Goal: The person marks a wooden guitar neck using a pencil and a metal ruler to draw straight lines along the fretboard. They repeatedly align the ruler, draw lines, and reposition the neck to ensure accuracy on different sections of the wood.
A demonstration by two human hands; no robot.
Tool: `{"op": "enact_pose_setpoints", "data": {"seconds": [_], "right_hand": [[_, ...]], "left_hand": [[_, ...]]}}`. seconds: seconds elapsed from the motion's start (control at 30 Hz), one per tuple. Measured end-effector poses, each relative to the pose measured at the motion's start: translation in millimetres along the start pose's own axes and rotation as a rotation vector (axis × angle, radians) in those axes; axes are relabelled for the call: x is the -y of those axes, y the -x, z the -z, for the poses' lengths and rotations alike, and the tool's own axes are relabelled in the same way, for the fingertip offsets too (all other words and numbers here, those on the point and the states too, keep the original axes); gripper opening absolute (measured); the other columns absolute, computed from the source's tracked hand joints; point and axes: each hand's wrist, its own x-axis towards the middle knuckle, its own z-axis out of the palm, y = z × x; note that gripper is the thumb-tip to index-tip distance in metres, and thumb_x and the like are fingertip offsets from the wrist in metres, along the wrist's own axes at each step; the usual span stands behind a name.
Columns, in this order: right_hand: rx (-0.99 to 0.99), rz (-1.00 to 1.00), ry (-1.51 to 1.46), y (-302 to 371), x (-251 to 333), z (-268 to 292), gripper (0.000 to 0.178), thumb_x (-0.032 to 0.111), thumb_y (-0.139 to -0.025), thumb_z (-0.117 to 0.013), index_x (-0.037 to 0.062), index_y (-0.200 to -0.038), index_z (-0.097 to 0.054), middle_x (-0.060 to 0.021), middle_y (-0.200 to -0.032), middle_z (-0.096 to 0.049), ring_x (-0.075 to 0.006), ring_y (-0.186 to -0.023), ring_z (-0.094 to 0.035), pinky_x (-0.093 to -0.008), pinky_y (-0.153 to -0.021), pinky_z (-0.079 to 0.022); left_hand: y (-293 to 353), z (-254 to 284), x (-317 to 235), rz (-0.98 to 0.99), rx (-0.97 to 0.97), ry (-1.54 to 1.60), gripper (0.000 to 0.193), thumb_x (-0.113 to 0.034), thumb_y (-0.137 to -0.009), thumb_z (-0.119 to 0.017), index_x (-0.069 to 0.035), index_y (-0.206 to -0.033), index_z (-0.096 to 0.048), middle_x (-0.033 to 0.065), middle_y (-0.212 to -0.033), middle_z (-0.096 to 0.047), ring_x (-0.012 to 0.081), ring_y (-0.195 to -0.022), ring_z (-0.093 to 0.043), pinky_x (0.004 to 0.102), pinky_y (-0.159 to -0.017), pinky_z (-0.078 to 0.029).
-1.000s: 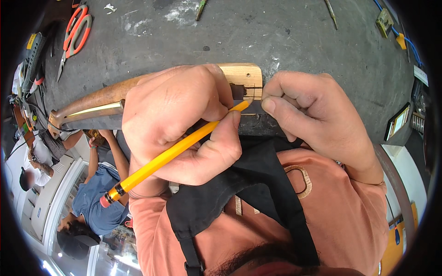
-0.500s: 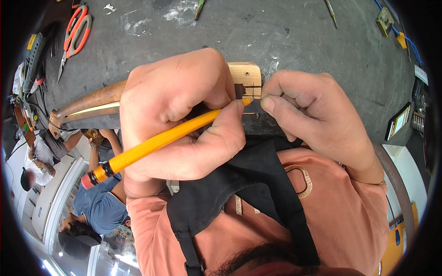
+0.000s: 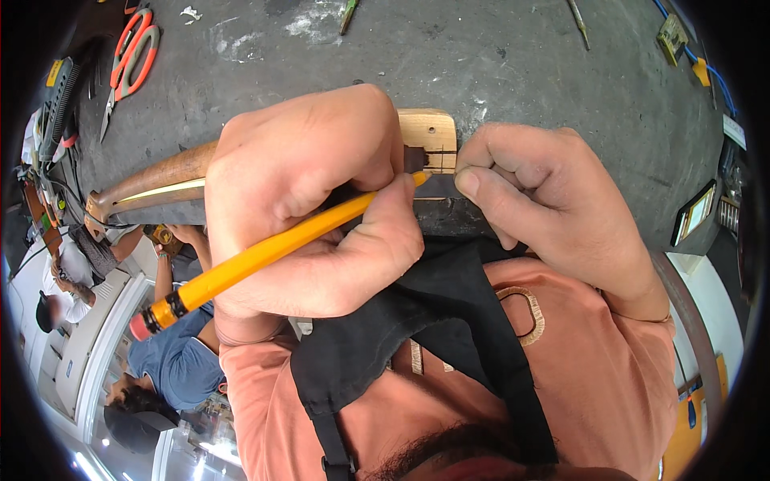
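Observation:
A yellow pencil [image 3: 269, 256] with a pink eraser is pinched in my left hand [image 3: 297, 160]. Its tip lies by the pale wooden end block [image 3: 431, 127] of a long piece that looks like an instrument neck [image 3: 164, 170]. Dark lines and a small hole mark the block. My left hand hides the neck's middle. Closed, with thumb and index finger together, my right hand [image 3: 545, 184] rests at the block's right end. What lies between those fingers, if anything, I cannot make out. A dark strip [image 3: 441, 189] runs along the block's near edge.
Orange-handled scissors [image 3: 132, 60] lie on the dark worktable [image 3: 433, 60] at the far left, near cables and tools. Two slender tools lie along the far edge. A device with a lit screen [image 3: 695, 212] stands at the right. Other people are at the lower left.
The pencil tip has shifted slightly left, and its eraser end has dropped down and left with my left hand. My right hand stays nearly in place.

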Motion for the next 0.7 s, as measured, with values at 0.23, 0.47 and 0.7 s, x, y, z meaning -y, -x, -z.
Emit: {"op": "enact_pose_setpoints", "data": {"seconds": [0.23,0.47,0.7], "right_hand": [[0.016,-0.005,0.003,-0.6,-0.5,0.9,0.015,0.012,-0.114,-0.068,0.0016,-0.102,-0.071,0.0067,-0.068,-0.056,-0.0021,-0.060,-0.052,-0.0250,-0.054,-0.039],[0.009,-0.033,-0.012,0.4,1.4,0.8,0.016,0.011,-0.114,-0.067,0.0014,-0.102,-0.070,0.0065,-0.070,-0.056,-0.0021,-0.060,-0.051,-0.0249,-0.054,-0.039],[0.006,-0.026,-0.026,1.3,-2.4,-0.4,0.016,0.012,-0.114,-0.068,0.0013,-0.103,-0.071,0.0075,-0.072,-0.055,-0.0019,-0.062,-0.051,-0.0239,-0.055,-0.039]], "left_hand": [[2.2,-1.5,-0.1,-0.007,-0.013,-0.016,0.025,0.000,-0.076,-0.077,-0.001,-0.074,-0.052,0.0147,-0.071,-0.065,0.0189,-0.058,-0.057,0.0308,-0.058,-0.045],[3.5,-3.8,2.2,-0.040,-0.030,-0.031,0.023,0.002,-0.072,-0.075,-0.001,-0.073,-0.052,0.0125,-0.071,-0.064,0.0183,-0.059,-0.056,0.0312,-0.058,-0.044],[2.4,-0.6,1.1,-0.032,-0.009,0.022,0.022,0.000,-0.081,-0.075,-0.003,-0.079,-0.053,0.0133,-0.071,-0.064,0.0166,-0.060,-0.055,0.0310,-0.056,-0.042]]}}
